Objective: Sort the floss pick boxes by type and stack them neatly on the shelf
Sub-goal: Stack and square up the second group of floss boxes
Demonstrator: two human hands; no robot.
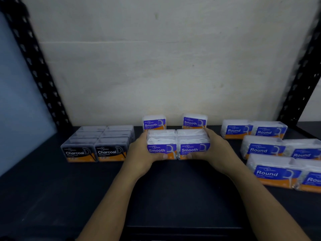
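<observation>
Left hand (139, 152) and right hand (217, 150) fingers clamp the clear plastic purple-label Smooth box block (178, 145) from both ends, long axis spanning between them, black shelf (173, 180) below.

Stained pale wall (173, 58) behind black perforated shelf uprights (33, 63).

The right edge is cutting off the nearest Round boxes (311, 181), leaving one label reading only "Ro". The hands (175, 153) are covering the outer sides of the front Smooth boxes (178, 145), which are hiding the lower parts of two Smooth boxes behind (173, 121). Small print under every label is blurring past reading. The shelf posts (31, 54) are smearing with motion blur.
</observation>
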